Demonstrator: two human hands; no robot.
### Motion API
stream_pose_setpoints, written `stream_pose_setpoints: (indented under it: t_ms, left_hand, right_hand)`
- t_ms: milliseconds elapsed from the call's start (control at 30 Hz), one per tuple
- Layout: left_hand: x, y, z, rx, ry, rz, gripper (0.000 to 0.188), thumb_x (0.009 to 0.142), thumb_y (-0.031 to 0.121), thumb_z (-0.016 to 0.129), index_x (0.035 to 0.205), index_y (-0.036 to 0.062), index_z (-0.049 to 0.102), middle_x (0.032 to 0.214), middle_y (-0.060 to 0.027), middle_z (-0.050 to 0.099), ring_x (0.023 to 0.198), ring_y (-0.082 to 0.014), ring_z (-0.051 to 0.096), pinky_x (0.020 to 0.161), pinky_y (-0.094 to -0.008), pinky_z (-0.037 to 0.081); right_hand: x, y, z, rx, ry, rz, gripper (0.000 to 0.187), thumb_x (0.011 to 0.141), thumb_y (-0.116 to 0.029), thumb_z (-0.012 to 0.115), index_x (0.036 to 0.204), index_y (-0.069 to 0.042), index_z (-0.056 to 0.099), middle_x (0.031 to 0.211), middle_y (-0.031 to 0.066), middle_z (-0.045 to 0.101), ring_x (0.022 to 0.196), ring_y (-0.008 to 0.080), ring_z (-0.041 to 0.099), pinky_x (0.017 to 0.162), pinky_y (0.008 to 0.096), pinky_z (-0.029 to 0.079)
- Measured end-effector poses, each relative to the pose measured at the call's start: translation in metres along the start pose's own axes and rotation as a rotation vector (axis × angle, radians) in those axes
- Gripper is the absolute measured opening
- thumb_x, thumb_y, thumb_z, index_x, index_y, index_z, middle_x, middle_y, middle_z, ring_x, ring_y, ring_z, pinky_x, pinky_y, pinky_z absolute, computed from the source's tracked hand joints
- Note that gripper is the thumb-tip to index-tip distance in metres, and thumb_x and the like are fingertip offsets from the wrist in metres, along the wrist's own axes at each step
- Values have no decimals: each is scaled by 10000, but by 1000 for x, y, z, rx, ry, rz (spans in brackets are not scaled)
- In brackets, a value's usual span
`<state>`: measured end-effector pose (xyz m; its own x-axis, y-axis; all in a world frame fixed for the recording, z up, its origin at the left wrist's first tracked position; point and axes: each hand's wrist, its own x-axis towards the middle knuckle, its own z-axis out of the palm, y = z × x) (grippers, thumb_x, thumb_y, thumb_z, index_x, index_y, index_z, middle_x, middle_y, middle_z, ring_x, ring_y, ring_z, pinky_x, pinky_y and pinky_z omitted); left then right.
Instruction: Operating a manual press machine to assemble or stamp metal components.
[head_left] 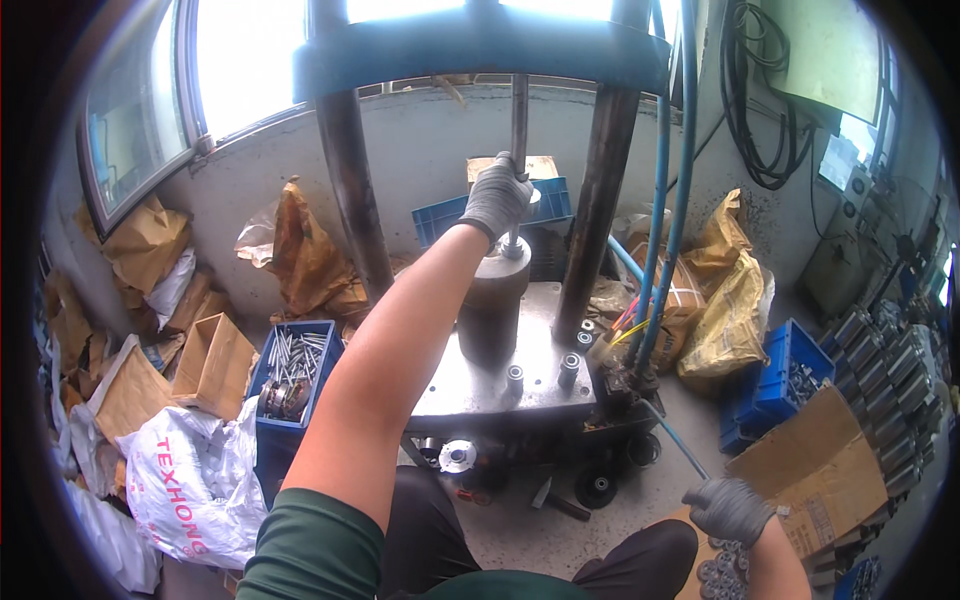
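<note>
My left hand [497,197], in a grey glove, is closed round a metal shaft [512,243] that stands upright on a dark steel cylinder [490,305]. Above the fist a vertical press rod [520,112] comes down; my fingers hide where it meets the shaft. The cylinder rests on the press's steel plate [450,392], with small ring-topped metal parts [569,368] near its right edge. Low on the right, my gloved right hand [732,510] is closed on the end of a thin blue lever [676,440], which slants down from the press base.
A blue crate [300,350] of metal rods stands left, by a white sack [200,480]. Blue bins [785,385], a cardboard sheet [815,470] and stacked metal cylinders [880,400] are right. Press columns [357,190] and blue hoses [660,200] flank the work; a black round part [596,486] lies below.
</note>
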<state>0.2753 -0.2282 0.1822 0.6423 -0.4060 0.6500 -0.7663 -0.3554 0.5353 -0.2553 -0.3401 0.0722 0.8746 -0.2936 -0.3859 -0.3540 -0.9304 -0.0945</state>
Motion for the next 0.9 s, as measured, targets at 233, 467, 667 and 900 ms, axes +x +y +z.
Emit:
stream_pose_setpoints:
  t_ms: [233,467,667,900]
  left_hand:
    - [2,-3,2,-4,12,14,168,934,137,596,1069,37,589,853,-201,711,857,-383,728,779,-457,590]
    - [1,-5,1,8,14,1,186,933,138,590,1085,32,591,862,-203,713,845,-381,728,776,-455,592]
    - [2,-3,-2,-58,-28,-74,247,919,160,631,1139,50,609,933,-211,735,924,-379,732,852,-446,576]
    - [-3,3,-6,-94,-34,-99,245,915,158,632,1136,53,611,941,-217,736,955,-383,728,873,-451,572]
  right_hand:
    - [2,13,8,55,-34,-18,371,885,-277,563,1161,-122,757,1032,162,757,1016,348,714,927,466,540]
    - [3,1,-3,-11,-79,32,378,898,-295,545,1166,-129,755,1060,161,753,1021,354,712,926,469,537]
    - [3,6,3,-82,-117,-11,376,899,-291,547,1161,-119,756,1050,172,749,1008,361,712,924,473,539]
    - [2,11,10,79,122,-13,351,893,-275,553,1125,-118,763,1029,175,756,959,356,724,927,463,539]
